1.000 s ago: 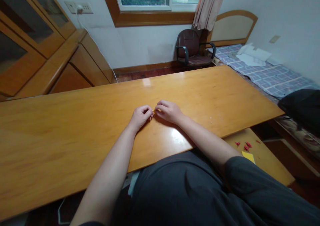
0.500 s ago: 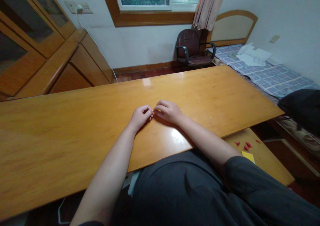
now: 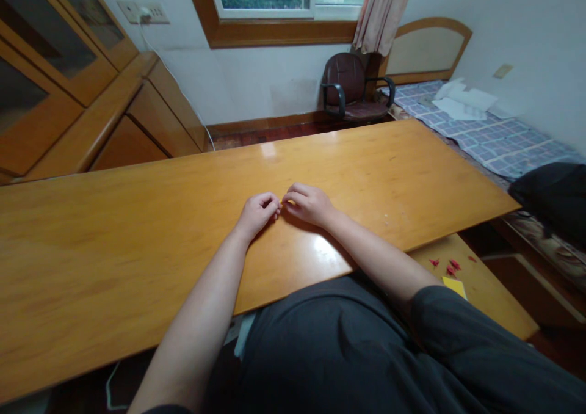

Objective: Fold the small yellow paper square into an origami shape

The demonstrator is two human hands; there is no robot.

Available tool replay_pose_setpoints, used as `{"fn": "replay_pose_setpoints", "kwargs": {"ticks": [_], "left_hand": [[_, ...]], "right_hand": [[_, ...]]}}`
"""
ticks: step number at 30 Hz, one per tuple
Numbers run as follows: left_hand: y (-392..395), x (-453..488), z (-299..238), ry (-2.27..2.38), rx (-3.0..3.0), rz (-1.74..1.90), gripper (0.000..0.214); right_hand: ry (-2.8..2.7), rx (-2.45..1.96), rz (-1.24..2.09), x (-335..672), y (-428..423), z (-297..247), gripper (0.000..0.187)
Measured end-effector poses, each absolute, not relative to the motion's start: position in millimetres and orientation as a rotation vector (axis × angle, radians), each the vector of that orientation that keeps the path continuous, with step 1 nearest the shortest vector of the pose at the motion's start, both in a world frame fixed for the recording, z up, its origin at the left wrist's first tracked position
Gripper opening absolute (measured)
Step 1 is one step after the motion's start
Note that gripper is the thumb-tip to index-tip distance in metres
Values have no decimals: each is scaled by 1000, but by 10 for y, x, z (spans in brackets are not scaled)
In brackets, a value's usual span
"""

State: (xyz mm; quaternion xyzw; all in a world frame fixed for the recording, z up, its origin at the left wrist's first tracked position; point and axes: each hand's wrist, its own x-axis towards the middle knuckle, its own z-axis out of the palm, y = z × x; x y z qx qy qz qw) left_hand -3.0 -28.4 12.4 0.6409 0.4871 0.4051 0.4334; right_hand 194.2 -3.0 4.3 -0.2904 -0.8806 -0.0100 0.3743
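At the near right, small irregular red pieces (image 3: 451, 271) are lying on a lower, yellow-brown wooden surface (image 3: 499, 310), with a flat yellow straight-edged sheet (image 3: 455, 287) resting just nearer, beside the person's dark sleeve (image 3: 439, 310). Farther in, over the middle of the long, glossy wooden bench (image 3: 137, 237), the two bare hands are meeting. The left hand (image 3: 259, 212) is curling, thumb against fingers; the right hand (image 3: 308, 203) is facing it, fingertips drawn together. Both seem to be pinching a tiny yellow piece (image 3: 281, 204), which is showing only as a speck between them; its shape and exact hold are hidden. The step in hand is looking like fine fingertip shaping, and the next move is probably calling for a steady left grip and small, careful right-hand adjustments. Beyond the bench's far edge, a brown padded chair with black armrests (image 3: 345, 81) is standing near the wall.
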Motion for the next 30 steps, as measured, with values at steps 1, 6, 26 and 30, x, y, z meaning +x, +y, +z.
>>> {"fn": "replay_pose_setpoints", "kwargs": {"ticks": [1, 6, 26, 30], "left_hand": [[-283, -31, 121, 1214, 1585, 1015, 18], [-283, -38, 110, 1212, 1535, 1034, 19], [-271, -39, 117, 1306, 1751, 1151, 16], [-287, -19, 149, 1268, 1924, 1220, 15]], "right_hand": [[-2250, -745, -17, 1944, -30, 44, 17], [-2203, -736, 45, 1962, -39, 64, 15], [-2093, -766, 308, 1953, 16, 22, 13], [-2090, -762, 317, 1947, 16, 18, 13]]}}
